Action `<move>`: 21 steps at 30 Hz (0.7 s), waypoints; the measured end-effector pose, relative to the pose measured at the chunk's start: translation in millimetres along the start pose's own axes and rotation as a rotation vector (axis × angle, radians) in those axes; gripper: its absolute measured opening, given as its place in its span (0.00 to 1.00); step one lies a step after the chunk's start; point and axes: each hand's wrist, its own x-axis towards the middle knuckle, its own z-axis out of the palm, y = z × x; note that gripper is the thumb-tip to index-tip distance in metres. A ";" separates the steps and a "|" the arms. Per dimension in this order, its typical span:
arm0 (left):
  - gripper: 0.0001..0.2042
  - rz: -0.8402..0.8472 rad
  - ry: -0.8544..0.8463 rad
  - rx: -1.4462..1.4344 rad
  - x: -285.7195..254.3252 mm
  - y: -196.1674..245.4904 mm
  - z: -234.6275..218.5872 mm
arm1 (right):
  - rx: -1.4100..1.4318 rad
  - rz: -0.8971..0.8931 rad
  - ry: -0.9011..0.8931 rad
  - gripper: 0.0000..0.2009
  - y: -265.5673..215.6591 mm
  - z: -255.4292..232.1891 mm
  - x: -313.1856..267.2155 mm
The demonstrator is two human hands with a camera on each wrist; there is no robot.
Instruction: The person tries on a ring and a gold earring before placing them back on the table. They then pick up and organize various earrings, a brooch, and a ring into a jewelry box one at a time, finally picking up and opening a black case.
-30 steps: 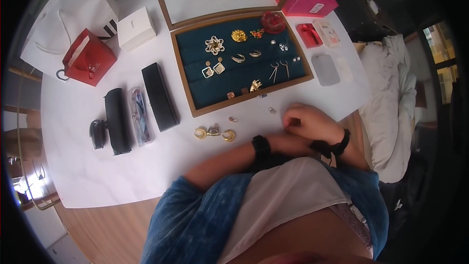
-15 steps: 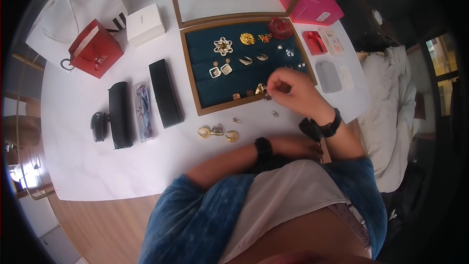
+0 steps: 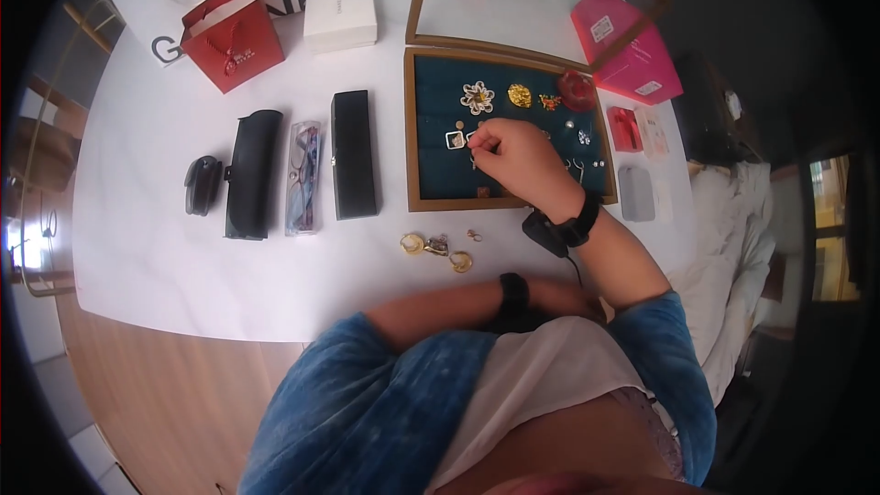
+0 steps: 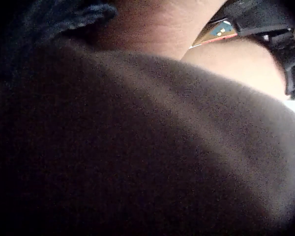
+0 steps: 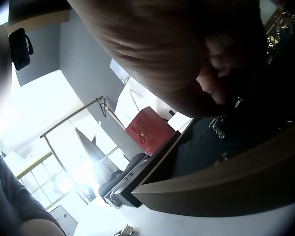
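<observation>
My right hand (image 3: 521, 163) reaches over the open wooden jewelry case (image 3: 412, 128), thumb and fingertips together beside the two square earrings (image 3: 456, 140). A small silvery piece of jewelry (image 5: 238, 102) shows at those fingertips in the right wrist view; I cannot tell its kind. On the case's dark green lining lie a flower brooch (image 3: 478, 98), a round gold brooch (image 3: 520, 95) and other earrings. My left forearm crosses in front of my waist, and the left hand (image 3: 577, 299) is mostly hidden behind the right arm. Dark blur fills most of the left wrist view.
Gold hoop earrings (image 3: 461, 262) and a small ring (image 3: 474, 236) lie before the case. Leftward stand a black long box (image 3: 354, 156), clear glasses case (image 3: 304, 179), black case (image 3: 253, 174) and red bag (image 3: 234, 37). The glass lid (image 3: 532, 14) stands raised; a pink box (image 3: 628, 46) is behind.
My right hand has risen from the table's front edge, crossed the case's front and moved left to the square earrings. The head view has turned left. The left arm stays across the waist.
</observation>
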 end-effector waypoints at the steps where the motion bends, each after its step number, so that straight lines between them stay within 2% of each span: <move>1: 0.22 -0.015 -0.038 0.010 0.7 1.9 -1.7 | 0.004 -0.015 0.014 0.07 3.0 1.3 -0.2; 3: 0.24 -0.049 -0.119 0.035 2.8 6.0 -7.9 | -0.011 -0.044 0.051 0.07 5.0 1.0 -2.3; 6: 0.22 0.005 -0.063 -0.004 1.9 7.1 -2.8 | -0.081 -0.074 0.094 0.07 2.7 -1.2 -12.0; 11: 0.23 -0.029 -0.088 0.016 3.4 6.6 -2.7 | -0.159 -0.053 0.103 0.07 -11.4 0.1 -25.6; 13: 0.23 -0.031 -0.085 0.016 2.8 6.7 -1.6 | -0.147 -0.098 0.105 0.08 -8.4 5.9 -26.5; 17: 0.23 -0.025 -0.070 0.013 2.7 7.1 -2.2 | -0.187 -0.130 0.017 0.09 -15.1 9.7 -24.0; 21: 0.23 -0.015 -0.057 0.010 -0.3 6.8 -2.4 | -0.198 -0.198 0.002 0.09 -9.0 18.2 -18.7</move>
